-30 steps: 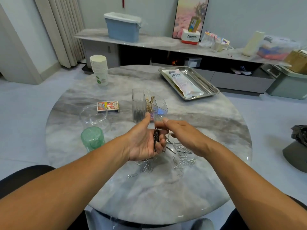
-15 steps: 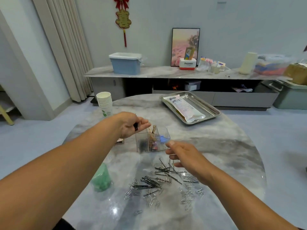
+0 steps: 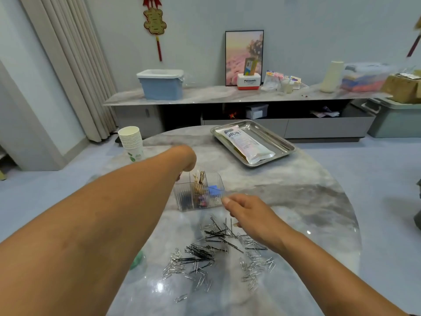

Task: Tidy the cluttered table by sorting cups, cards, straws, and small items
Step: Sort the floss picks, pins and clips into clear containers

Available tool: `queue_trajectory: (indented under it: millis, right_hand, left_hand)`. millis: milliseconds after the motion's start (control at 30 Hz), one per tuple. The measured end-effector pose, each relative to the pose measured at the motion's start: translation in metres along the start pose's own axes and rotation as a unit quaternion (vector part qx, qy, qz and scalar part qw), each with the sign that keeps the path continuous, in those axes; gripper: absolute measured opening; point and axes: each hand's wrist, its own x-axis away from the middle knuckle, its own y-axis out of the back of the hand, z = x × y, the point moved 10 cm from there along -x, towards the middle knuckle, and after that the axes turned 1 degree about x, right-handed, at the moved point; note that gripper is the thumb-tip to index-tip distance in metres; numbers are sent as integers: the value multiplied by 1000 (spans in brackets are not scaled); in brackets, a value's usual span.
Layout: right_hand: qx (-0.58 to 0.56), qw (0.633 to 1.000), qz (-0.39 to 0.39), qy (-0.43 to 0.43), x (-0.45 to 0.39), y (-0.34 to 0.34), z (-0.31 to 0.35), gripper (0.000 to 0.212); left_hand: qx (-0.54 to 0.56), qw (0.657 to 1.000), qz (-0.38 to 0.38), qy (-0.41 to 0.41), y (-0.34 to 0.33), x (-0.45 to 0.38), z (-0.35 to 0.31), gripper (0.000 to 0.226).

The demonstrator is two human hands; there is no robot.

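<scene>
I read the right hand first: thumb and forefinger are pressed together at the tip, just beside the right wall of the clear organiser; whether they pinch a clip I cannot tell, the rest of the fingers being curled under. The left hand is bent down at the wrist over the organiser's rear left corner. Its fingers are hidden behind the wrist and forearm, so I cannot tell their state or whether they hold anything.

The organiser stands upright near the middle of the round marble table. Its compartments hold dark pins at front left, gold-coloured items at the rear, and a blue item at right.

Nearer to me, loose black hairpins lie tangled with silver paper clips on the tabletop, partly under the right wrist. The left forearm blocks my view of the table's left part; only an edge of a green cup shows beside it.

A stack of paper cups stands at the far left rim. A steel tray at the far right of the table carries a white packet. Behind the table, a low sideboard bears a blue bin and assorted boxes.
</scene>
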Motion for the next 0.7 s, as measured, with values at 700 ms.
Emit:
queue_trajectory:
  millis: [700]
  right_hand:
    - [441, 888, 80, -99, -12, 6, -90, 13]
  left_hand:
    - [70, 939, -139, -306, -89, 84, 3, 9]
